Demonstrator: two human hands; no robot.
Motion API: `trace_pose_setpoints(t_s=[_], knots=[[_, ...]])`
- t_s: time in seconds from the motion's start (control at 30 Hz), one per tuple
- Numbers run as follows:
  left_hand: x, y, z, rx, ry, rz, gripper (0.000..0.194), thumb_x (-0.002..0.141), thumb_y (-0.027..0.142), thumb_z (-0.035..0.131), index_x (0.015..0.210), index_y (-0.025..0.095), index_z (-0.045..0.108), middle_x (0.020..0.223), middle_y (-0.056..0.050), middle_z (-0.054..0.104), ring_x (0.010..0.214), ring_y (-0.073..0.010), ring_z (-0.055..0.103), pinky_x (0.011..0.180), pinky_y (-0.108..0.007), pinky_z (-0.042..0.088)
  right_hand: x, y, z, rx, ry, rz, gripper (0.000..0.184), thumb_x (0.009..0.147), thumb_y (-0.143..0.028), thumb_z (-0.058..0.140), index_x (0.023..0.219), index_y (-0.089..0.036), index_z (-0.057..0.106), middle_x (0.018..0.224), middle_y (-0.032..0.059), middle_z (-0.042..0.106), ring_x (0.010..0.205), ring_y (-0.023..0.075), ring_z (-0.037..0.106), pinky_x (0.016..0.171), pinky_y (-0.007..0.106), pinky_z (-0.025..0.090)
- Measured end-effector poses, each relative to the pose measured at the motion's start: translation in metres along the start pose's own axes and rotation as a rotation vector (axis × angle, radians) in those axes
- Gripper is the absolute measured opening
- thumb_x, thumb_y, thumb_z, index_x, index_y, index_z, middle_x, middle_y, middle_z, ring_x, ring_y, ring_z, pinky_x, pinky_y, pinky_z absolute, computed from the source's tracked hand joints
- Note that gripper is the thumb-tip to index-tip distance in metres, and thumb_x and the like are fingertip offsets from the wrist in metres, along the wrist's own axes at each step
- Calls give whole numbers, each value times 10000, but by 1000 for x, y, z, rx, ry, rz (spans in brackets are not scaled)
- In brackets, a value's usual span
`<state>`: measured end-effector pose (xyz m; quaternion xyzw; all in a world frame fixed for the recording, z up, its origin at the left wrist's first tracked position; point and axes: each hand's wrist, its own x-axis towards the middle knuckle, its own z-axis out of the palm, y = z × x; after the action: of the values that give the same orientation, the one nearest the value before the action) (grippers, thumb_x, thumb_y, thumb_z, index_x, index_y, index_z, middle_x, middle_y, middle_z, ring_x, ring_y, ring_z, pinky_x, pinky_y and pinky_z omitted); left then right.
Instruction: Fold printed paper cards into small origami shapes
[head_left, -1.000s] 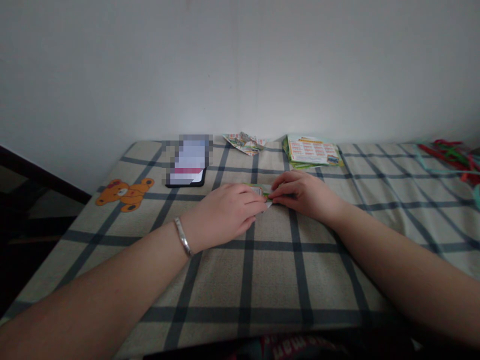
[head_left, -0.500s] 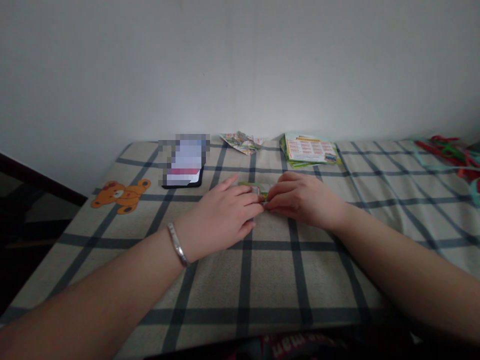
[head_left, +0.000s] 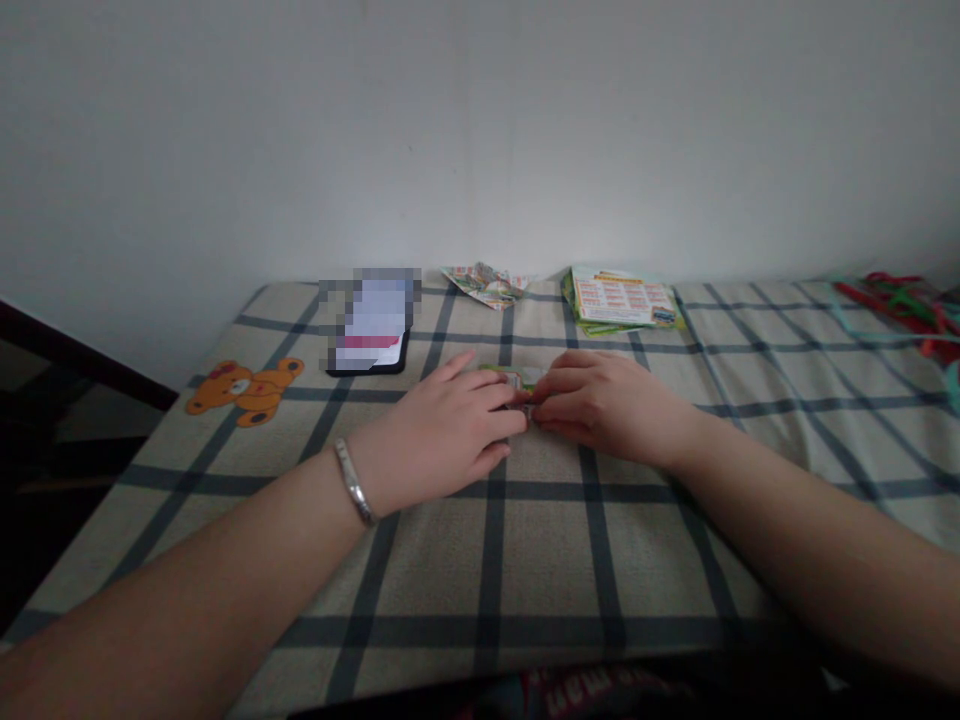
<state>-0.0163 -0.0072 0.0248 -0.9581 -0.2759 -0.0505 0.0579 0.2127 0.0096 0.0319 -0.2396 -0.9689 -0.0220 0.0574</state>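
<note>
A small green-and-white printed paper (head_left: 534,377) lies on the checked cloth, partly covered by my fingers. My left hand (head_left: 457,425), with a silver bangle at the wrist, rests over its left part. The fingers of that hand are stretched out and a little apart, tips on the paper. From the other side my right hand (head_left: 600,408) has its fingers drawn together at the paper's right part and near edge. The fingertips of both hands almost meet. How the paper is folded beneath them is hidden.
Behind the hands, a stack of printed cards (head_left: 622,300) and a crumpled or folded paper piece (head_left: 487,285) lie by the wall. A phone (head_left: 371,325) with a blurred screen lies left, beside a flat orange bear (head_left: 246,392). Red and green strips (head_left: 900,300) are far right.
The fingertips have shifted very slightly along the paper's near edge. Both hands stay at the paper, and the other things have not moved.
</note>
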Motion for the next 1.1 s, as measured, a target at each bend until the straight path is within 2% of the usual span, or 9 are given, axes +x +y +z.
trace_pose_setpoints(t_s=[0.13,0.27,0.53,1.1], knots=[[1,-1,2,33,5,13,149,904,276,538,982,216,650,1161,-66,631,1203,-264,522,1139,-530,254,-1,-4,0,-72,0,-18,208,954,-241,511,978,-210,716,1086,27,700,983,205,550,823,340,434],[1,-1,5,19,39,14,161,911,275,535,1011,222,649,1181,-65,625,1219,-260,514,1140,-531,256,-1,-4,0,-90,31,-15,229,966,-293,493,1022,-234,707,1133,11,678,971,200,549,796,332,429],[2,0,3,11,22,10,169,882,219,546,1008,221,658,1167,-65,629,1187,-258,533,1120,-529,295,2,-3,-2,-162,6,16,212,951,-325,511,921,-246,706,952,38,663,920,206,534,699,321,372],[2,1,2,-14,14,4,204,876,220,529,1034,225,658,1170,-53,623,1191,-247,520,1113,-507,303,-2,-2,-7,-238,-11,125,184,905,-290,567,815,-221,712,973,41,671,830,185,535,618,305,295]])
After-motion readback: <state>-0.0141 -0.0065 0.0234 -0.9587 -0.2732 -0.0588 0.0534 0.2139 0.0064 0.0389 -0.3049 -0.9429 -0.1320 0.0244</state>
